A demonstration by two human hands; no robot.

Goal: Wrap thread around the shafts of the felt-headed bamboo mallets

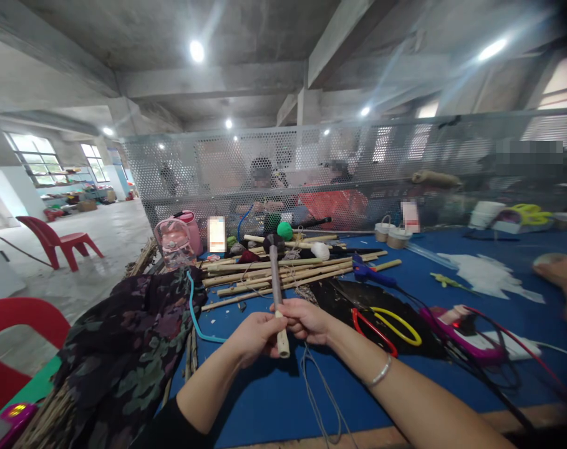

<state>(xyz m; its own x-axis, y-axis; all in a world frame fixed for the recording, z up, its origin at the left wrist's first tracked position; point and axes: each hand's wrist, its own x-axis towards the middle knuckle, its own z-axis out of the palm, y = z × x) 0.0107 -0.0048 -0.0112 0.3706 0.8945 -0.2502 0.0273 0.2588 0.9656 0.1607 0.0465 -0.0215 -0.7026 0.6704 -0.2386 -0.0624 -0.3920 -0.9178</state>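
Observation:
Both my hands hold one thin stick (276, 284) upright over the blue table (274, 393). The stick is grey-brown with a dark knob at its top and a pale lower end. My left hand (255, 335) is closed round the pale end. My right hand (306, 319), with a silver bangle on the wrist, grips the shaft just above it. Grey string (321, 399) trails from under my hands toward the table's near edge.
A pile of bamboo sticks (283, 269) lies behind my hands. Dark flowered cloth (124, 349) covers the left side. Red and yellow rings (387, 324), a purple tool with cables (465, 333) and white scraps (489, 277) lie right. Another person's hand (561, 274) is at far right. People sit behind a perforated screen (311, 162).

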